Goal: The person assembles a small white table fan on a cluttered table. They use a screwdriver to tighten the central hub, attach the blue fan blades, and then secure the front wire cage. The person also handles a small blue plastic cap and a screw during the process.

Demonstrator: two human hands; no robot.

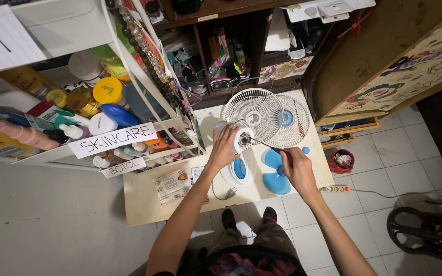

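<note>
A small white desk fan with a blue-accented base (237,173) stands on a low cream table (144,197). My left hand (224,145) grips the fan's white motor housing (242,138). My right hand (293,164) holds a thin screwdriver (262,143) whose tip meets the front of the motor. The light blue fan blade (273,171) lies flat on the table under my right hand. Two round white wire grilles (254,113) (291,121) rest behind the motor, the rear one with a blue centre cap.
A white rack (113,138) packed with bottles and jars stands at the left. Behind the table is a dark wooden shelf (231,56) full of clutter. A printed packet (172,185) lies on the table. A power strip (335,188), red bin (341,161) and dark chair (428,232) sit on the tiled floor.
</note>
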